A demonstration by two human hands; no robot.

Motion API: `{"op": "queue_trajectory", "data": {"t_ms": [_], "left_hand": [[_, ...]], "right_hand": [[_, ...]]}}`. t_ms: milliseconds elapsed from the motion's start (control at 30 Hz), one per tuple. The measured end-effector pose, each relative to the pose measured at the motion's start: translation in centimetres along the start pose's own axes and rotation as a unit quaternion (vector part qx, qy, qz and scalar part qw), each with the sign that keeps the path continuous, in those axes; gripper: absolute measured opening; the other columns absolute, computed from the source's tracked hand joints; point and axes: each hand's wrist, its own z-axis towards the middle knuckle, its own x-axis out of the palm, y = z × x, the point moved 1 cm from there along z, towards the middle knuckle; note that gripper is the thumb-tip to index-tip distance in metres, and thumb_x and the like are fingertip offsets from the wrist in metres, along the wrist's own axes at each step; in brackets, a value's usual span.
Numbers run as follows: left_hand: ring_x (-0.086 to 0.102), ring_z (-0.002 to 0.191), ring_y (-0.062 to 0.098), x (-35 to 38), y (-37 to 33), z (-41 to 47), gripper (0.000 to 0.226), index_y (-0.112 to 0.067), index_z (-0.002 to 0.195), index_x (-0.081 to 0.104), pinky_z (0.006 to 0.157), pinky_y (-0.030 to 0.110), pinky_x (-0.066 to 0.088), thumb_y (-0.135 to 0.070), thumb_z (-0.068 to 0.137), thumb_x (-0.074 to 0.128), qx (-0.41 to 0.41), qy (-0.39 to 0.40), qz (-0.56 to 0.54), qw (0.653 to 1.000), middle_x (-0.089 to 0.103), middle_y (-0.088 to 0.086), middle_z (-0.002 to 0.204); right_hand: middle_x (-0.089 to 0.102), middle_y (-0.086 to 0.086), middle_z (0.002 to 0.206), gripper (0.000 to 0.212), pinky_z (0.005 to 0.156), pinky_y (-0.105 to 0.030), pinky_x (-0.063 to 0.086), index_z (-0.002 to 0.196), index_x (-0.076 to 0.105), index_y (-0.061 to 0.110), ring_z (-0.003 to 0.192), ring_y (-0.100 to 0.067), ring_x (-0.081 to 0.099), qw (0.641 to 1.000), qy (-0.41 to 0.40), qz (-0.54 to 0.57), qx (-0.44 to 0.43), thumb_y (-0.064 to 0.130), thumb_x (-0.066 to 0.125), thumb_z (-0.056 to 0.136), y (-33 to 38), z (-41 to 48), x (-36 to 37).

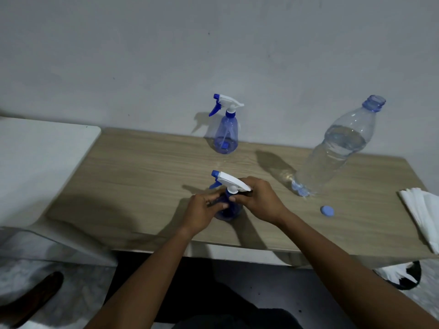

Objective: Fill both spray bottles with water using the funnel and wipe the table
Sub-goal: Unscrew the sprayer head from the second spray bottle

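- The near sprayer (228,212) stood upright on the table (142,174), its long axis vertical, held between both hands, with its head (231,180) pointing left.
- The left hand (202,210) was curled round the body from the left. The right hand (259,198) pinched the collar under the head from the right, so I judged it better placed to turn the head.
- The far sprayer (225,136) stood behind the near sprayer, by the wall, head on.
- The open water bottle (335,148) stood right of the near sprayer. Its cap (327,210) lay right too, with tissues (422,210) further right.
- No funnel could be made out, and no writing was legible.
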Motion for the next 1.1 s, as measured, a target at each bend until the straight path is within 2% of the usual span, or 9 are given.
{"op": "queue_trajectory", "data": {"t_ms": [133,333,433,533,700,767,867,933,1100], "left_hand": [[0.066,0.101,0.001,-0.1,0.2,-0.1,0.045,-0.045,0.116,0.069,0.093,0.03,0.055,-0.011,0.086,0.071,0.014,0.002,0.035,0.999,0.075,-0.01,0.106],[0.068,0.09,-0.007,-0.2,0.2,-0.2,0.041,-0.022,0.119,0.072,0.082,0.016,0.053,0.002,0.087,0.064,0.029,-0.002,0.076,0.997,0.076,-0.017,0.09],[0.069,0.093,-0.005,-0.2,0.5,0.0,0.04,-0.023,0.116,0.074,0.085,0.023,0.055,0.0,0.084,0.066,0.024,-0.009,0.076,0.997,0.076,-0.017,0.1],[0.067,0.106,0.002,-0.2,0.8,0.1,0.042,-0.021,0.124,0.069,0.094,0.029,0.055,-0.003,0.086,0.067,0.022,-0.001,0.069,0.997,0.072,-0.008,0.117],[0.069,0.101,0.002,-0.2,0.5,-0.1,0.048,-0.042,0.122,0.066,0.092,0.024,0.054,-0.007,0.088,0.067,0.028,0.017,0.05,0.998,0.076,-0.011,0.104],[0.069,0.101,0.001,-0.2,0.6,0.0,0.048,-0.048,0.115,0.067,0.092,0.024,0.054,-0.008,0.088,0.068,0.024,0.02,0.047,0.998,0.076,-0.012,0.103],[0.068,0.102,0.0,-0.3,0.6,0.0,0.047,-0.048,0.112,0.069,0.093,0.025,0.053,-0.009,0.087,0.069,0.023,0.022,0.048,0.998,0.076,-0.013,0.105],[0.068,0.1,0.001,-0.2,0.6,0.1,0.046,-0.045,0.115,0.069,0.091,0.023,0.053,-0.008,0.088,0.068,0.025,0.022,0.047,0.998,0.077,-0.011,0.103],[0.071,0.092,0.002,-0.3,0.7,-0.1,0.044,-0.031,0.12,0.07,0.08,0.02,0.055,0.0,0.09,0.059,0.037,0.003,0.092,0.995,0.078,-0.008,0.093]], "right_hand": [[0.072,0.008,0.098,0.042,0.085,-0.035,0.053,0.113,0.072,0.03,0.092,-0.011,0.066,0.999,0.019,-0.02,-0.02,0.022,0.086,0.074,0.8,-0.1,-0.4],[0.064,0.004,0.079,0.044,0.064,-0.035,0.044,0.09,0.065,0.027,0.075,-0.017,0.058,0.991,-0.051,-0.12,-0.014,0.06,0.084,0.067,1.4,0.0,0.9],[0.062,0.003,0.076,0.039,0.06,-0.033,0.035,0.085,0.064,0.021,0.073,-0.018,0.055,0.988,-0.089,-0.124,-0.015,0.055,0.081,0.075,1.5,-0.2,1.4],[0.064,0.0,0.083,0.032,0.064,-0.031,0.036,0.096,0.069,0.02,0.077,-0.018,0.057,0.989,-0.091,-0.119,-0.012,0.046,0.079,0.081,1.4,-0.6,1.5],[0.058,-0.001,0.086,0.023,0.066,-0.031,0.032,0.103,0.068,0.016,0.078,-0.018,0.051,0.991,-0.041,-0.127,-0.004,0.032,0.076,0.087,1.6,-0.8,0.8],[0.054,0.0,0.083,0.009,0.067,-0.03,0.032,0.095,0.068,0.023,0.078,-0.018,0.05,0.992,-0.01,-0.126,-0.009,0.025,0.075,0.088,1.7,-0.8,0.3],[0.051,0.002,0.081,0.02,0.065,-0.028,0.03,0.082,0.059,0.03,0.077,-0.017,0.047,0.992,0.018,-0.125,-0.01,0.018,0.074,0.088,2.2,-0.9,-0.3],[0.053,0.005,0.08,0.012,0.069,-0.029,0.033,0.092,0.067,0.022,0.079,-0.017,0.05,0.991,0.018,-0.128,-0.017,0.023,0.077,0.086,2.1,-0.9,-0.4],[0.058,0.003,0.074,0.04,0.062,-0.034,0.04,0.084,0.065,0.019,0.072,-0.019,0.056,0.988,-0.062,-0.139,-0.009,0.056,0.079,0.078,2.1,-0.7,0.9]]}}
